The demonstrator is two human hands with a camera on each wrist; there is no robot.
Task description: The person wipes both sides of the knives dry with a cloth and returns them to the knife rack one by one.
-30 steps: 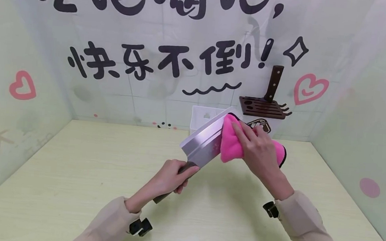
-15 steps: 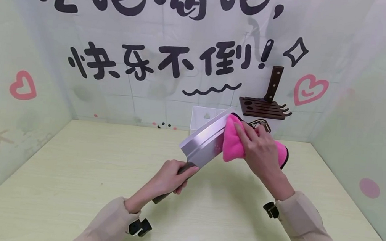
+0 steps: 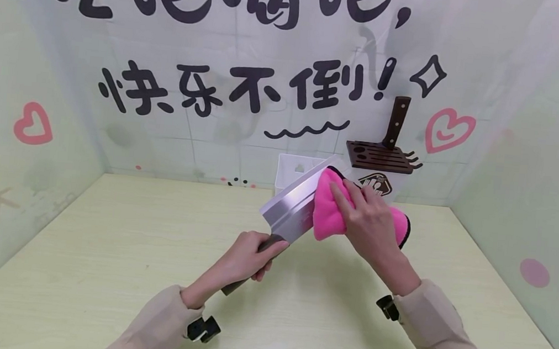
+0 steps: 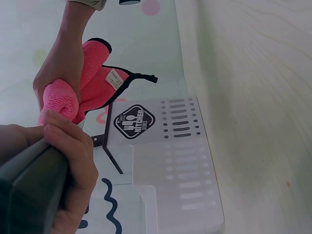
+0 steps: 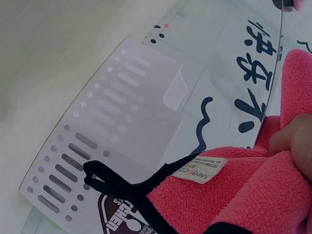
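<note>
A cleaver [image 3: 290, 211] with a broad shiny blade is held up at a slant over the table, its blade pointing up and right. My left hand [image 3: 250, 256] grips its dark handle [image 4: 31, 183], which fills the lower left of the left wrist view. My right hand [image 3: 370, 218] holds a pink cloth [image 3: 328, 209] with black edging against the outer half of the blade. The cloth hides the blade's lower far part. In the right wrist view the fluffy cloth [image 5: 195, 195] shows a white label and a black hanging loop.
Behind the hands stands a white knife holder [image 3: 292, 167] with a brown slotted top [image 3: 378, 156]. A brown knife handle [image 3: 396, 121] sticks up from it. The pale wooden table [image 3: 102, 259] meets printed walls at the back and both sides.
My right hand and the cloth shift slightly right along the blade, then back left and a little down, towards the handle. My left hand and the cleaver stay almost still.
</note>
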